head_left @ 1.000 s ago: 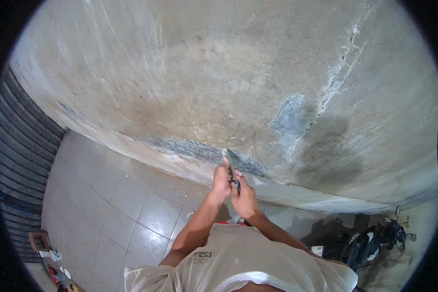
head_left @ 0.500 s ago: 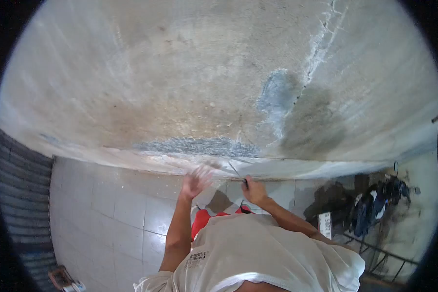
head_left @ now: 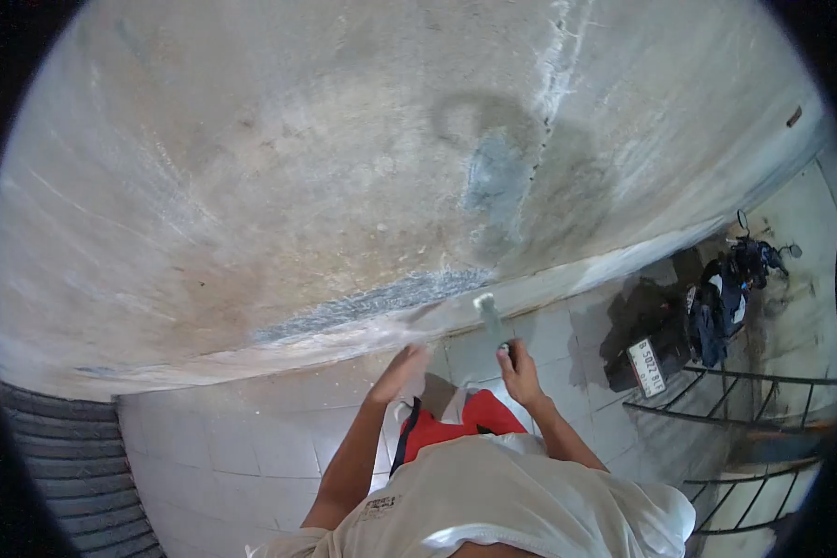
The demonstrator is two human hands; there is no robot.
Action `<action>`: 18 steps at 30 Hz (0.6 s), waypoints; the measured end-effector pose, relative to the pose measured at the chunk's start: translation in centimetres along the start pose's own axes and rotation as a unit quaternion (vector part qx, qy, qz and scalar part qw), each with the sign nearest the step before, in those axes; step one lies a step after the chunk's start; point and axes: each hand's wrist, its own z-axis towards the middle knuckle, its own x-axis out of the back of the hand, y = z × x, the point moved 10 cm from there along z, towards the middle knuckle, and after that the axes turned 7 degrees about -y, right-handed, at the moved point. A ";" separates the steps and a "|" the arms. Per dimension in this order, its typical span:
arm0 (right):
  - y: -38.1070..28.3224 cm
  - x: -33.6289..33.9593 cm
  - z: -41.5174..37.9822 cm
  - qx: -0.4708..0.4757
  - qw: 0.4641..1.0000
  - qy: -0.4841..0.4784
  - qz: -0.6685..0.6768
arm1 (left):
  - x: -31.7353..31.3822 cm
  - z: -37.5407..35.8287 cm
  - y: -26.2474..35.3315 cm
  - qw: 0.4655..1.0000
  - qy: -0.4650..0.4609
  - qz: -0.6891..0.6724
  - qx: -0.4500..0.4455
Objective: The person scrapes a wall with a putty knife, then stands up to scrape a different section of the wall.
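My right hand (head_left: 521,369) grips a scraper (head_left: 489,319) with a flat metal blade; the blade points up toward the foot of a stained concrete wall (head_left: 344,167) and stands just off it. My left hand (head_left: 402,365) is free, palm flat and fingers together, reaching toward the wall's base below a scraped grey band (head_left: 372,302). Both hands are over the tiled floor (head_left: 242,437) in front of me.
A parked motorcycle (head_left: 716,298) with a number plate (head_left: 647,365) stands at the right beside a metal railing (head_left: 753,418). A corrugated shutter (head_left: 56,465) runs along the lower left. A crack (head_left: 553,84) runs down the wall above a grey patch.
My left hand let go of the scraper and moved left. The blade came away from the wall's scraped band. My view swung, so the wall's base now slants up to the right.
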 end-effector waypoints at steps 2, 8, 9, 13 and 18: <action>-1.1 -2.0 0.7 0.035 0.997 -0.028 0.064 | -3.4 0.2 8.7 0.998 -0.003 0.065 -0.009; -4.1 -7.0 3.5 0.032 0.954 -0.155 0.256 | -10.8 0.7 17.6 0.991 -0.029 0.061 -0.113; -4.3 -7.4 4.1 0.074 0.949 -0.139 0.275 | -9.9 1.5 17.5 0.991 0.016 0.039 -0.130; -4.0 -8.1 5.8 0.119 0.952 -0.089 0.268 | -7.8 2.7 16.6 0.974 0.157 -0.021 -0.160; -5.7 -6.2 6.5 0.160 0.975 0.010 0.152 | -7.5 3.2 18.0 0.962 0.188 0.033 -0.196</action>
